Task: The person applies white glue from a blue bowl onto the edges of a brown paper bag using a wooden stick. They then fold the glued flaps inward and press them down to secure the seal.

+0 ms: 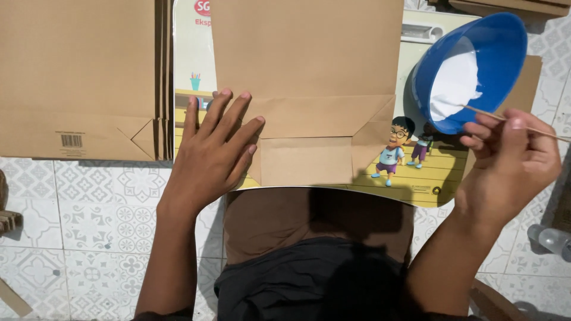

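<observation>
My left hand [214, 151] lies flat, fingers spread, on the left side of a brown paper bag [309, 65] whose bottom flaps are partly folded. The bag rests on a small lap table [416, 178] with a cartoon picture on top. My right hand [511, 166] pinches a thin wooden stick [535, 129] at the right. The stick's far end reaches into a tilted blue bowl [499, 35] holding white paste [455, 83].
A stack of flat brown paper bags [83, 77] lies on the patterned tile floor [101, 220] at the left. More cardboard shows at the top right. A clear plastic bottle [553, 241] lies at the right edge. My lap is under the table.
</observation>
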